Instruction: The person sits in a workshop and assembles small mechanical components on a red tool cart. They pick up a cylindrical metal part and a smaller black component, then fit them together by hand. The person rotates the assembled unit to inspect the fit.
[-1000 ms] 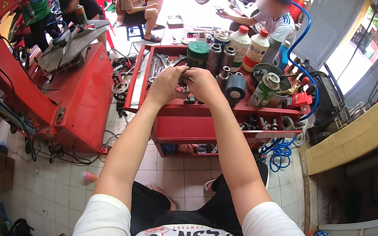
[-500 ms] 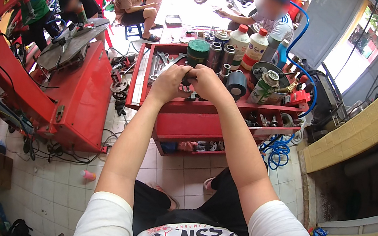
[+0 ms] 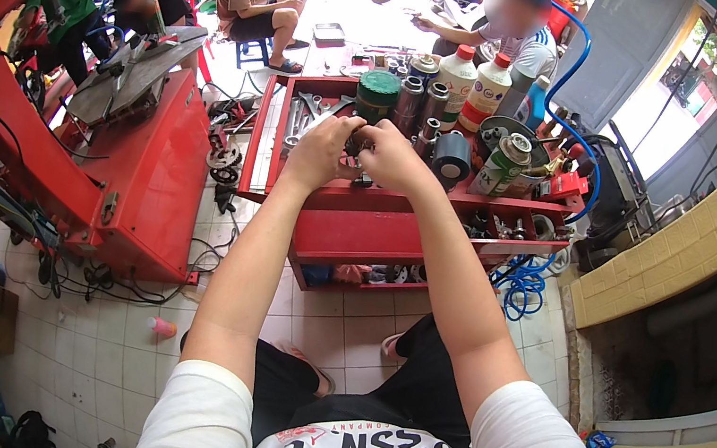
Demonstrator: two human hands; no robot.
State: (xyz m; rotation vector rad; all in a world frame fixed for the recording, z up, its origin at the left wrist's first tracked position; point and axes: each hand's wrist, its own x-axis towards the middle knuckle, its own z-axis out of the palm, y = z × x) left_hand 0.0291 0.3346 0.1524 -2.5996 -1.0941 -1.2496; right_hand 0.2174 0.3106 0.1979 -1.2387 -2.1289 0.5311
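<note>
Both my arms reach forward over a red tool cart. My left hand is closed around a small dark part that its fingers mostly hide. Against it, my right hand has its fingers curled in a pinch at the same part; I cannot make out its kind. Just beyond the hands stand a green-lidded jar and tall metal sockets. Several wrenches lie in the tray left of my left hand. Right of my right hand is a dark roll of tape.
Two white red-capped bottles and a green-and-white spray can stand on the cart, with a blue hose looping past. An open drawer juts toward me. A red machine stands left. Several people sit or work beyond.
My hands stay together over the cart, their fingers shifting slightly around the small part. My view has turned a little. A person in blue now shows outside at the far left.
</note>
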